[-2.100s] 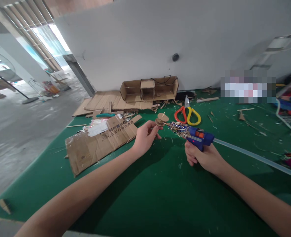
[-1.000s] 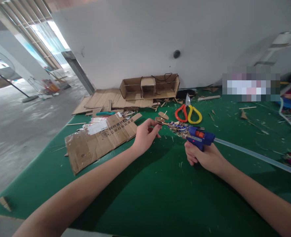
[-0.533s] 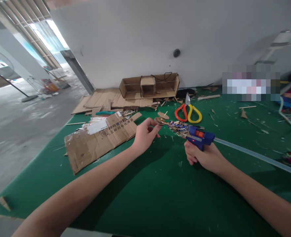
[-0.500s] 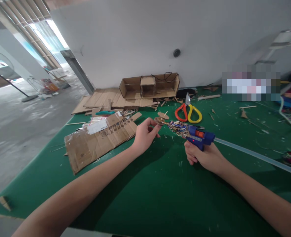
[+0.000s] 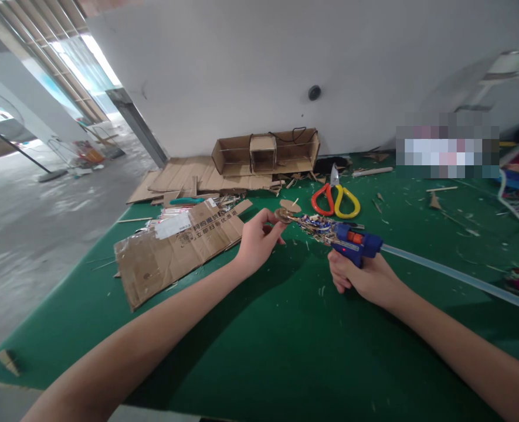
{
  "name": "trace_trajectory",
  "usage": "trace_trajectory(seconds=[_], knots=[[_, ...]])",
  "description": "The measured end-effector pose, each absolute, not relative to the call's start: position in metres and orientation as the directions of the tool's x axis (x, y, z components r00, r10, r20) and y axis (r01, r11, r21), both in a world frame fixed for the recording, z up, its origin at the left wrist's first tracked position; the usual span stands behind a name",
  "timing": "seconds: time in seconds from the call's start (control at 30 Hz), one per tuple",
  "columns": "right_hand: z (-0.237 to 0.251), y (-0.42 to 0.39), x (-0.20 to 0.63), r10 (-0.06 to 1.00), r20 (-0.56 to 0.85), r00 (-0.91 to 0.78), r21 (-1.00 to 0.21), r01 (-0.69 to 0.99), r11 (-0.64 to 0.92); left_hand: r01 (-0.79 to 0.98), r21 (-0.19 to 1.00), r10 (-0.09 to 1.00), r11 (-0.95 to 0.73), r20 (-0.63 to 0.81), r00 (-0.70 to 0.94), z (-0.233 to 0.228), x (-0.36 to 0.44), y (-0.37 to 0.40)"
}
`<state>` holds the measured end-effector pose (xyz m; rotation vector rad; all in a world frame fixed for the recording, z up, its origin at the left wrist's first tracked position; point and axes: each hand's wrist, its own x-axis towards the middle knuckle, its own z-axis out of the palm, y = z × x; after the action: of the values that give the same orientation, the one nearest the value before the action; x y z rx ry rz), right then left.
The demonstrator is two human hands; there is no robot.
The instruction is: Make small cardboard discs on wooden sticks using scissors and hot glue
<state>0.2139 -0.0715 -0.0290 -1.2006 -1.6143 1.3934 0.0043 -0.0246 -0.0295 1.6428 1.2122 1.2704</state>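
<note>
In the head view, I see the left hand (image 5: 259, 241) pinching a small brown disc (image 5: 283, 215) between thumb and fingers over the green table (image 5: 241, 351). The right hand (image 5: 361, 275) is wrapped around the grip of a blue glue gun (image 5: 353, 246), its nozzle pointing at the disc; I can't tell whether they touch. Any lettering on the gun's side is too small to read. A second disc (image 5: 291, 206) with a little stick in it lies just beyond. Left of the hands, a cardboard sheet (image 5: 158, 272) carries black Chinese print, its lower line starting "立即扫码", beside a pale label (image 5: 173, 225) I can't make out. Red-and-yellow-handled scissors (image 5: 335, 199) lie behind the gun.
</note>
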Motion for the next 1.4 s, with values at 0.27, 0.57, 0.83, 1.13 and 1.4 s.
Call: trace_trajectory(seconds=[0.27,0.57,0.83,1.13,1.4], knots=[[-0.0310,-0.0705,0.2147,0.931,-0.060,-0.360,-0.982,0.190,0.010,0.212,0.931,0.954,-0.298,0.288,0.077,-0.0295,0.0039,-0.0242],[-0.0304,-0.0695,0.2139,0.930,-0.057,-0.364,-0.986,0.169,0.006,0.190,0.934,0.953,-0.303,0.292,0.084,-0.0305,0.0034,-0.0241],[-0.0284,-0.0711,0.2114,0.933,0.010,-0.359,-0.999,0.032,0.023,0.209,0.929,0.952,-0.304,0.294,0.080,-0.0290,0.0031,-0.0243],[-0.0335,-0.0703,0.2143,0.936,-0.017,-0.351,-0.999,0.049,0.000,0.208,0.926,0.949,-0.315,0.305,0.082,-0.0313,0.0028,-0.0231],[-0.0350,-0.0671,0.2132,0.946,-0.010,-0.323,-0.998,0.069,0.013,0.218,0.925,0.950,-0.312,0.301,0.082,-0.0300,0.0035,-0.0238]])
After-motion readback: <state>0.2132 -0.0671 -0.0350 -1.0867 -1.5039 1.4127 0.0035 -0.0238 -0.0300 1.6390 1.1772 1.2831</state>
